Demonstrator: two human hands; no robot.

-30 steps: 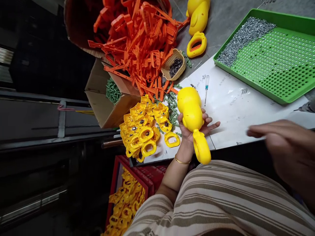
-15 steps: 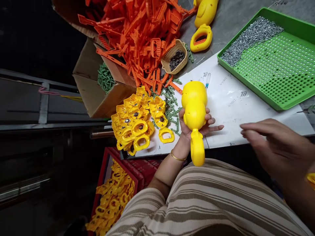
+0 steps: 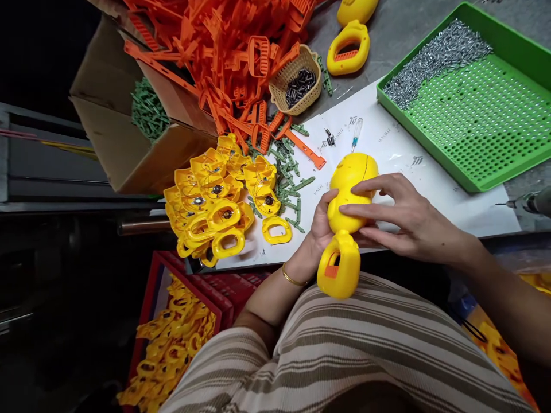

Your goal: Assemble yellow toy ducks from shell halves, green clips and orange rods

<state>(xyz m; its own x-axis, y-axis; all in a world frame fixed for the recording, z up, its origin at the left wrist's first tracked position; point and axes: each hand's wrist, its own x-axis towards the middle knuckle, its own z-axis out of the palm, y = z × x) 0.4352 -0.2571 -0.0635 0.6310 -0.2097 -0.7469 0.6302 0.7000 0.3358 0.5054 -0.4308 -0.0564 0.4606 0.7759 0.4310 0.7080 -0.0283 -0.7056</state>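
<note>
A yellow plastic duck-like toy (image 3: 349, 218) with a ring handle hangs over the table's front edge, its handle toward me. My left hand (image 3: 321, 223) wraps its left side from below, thumb along the body. On the other side, my right hand (image 3: 400, 215) lays its fingers across the toy's upper surface, with more fingers beneath it. A dark seam line shows at the rounded far end. Inside the handle's opening a bit of orange grip is visible. Just beyond the toy lies a small screwdriver (image 3: 357, 135) with a clear and blue handle.
Open yellow shells (image 3: 215, 189) with wires, green plastic parts (image 3: 288, 166) and an orange heap (image 3: 224, 51) lie left. A small basket (image 3: 316, 92) holds dark pins; a green tray (image 3: 469, 183) holds screws. A drill (image 3: 536, 202) lies right. A red crate (image 3: 148, 287) stands below left.
My right hand has come in from the right and now grips the toy. The toy has turned, so its handle opening and orange grip now show. The view has shifted slightly.
</note>
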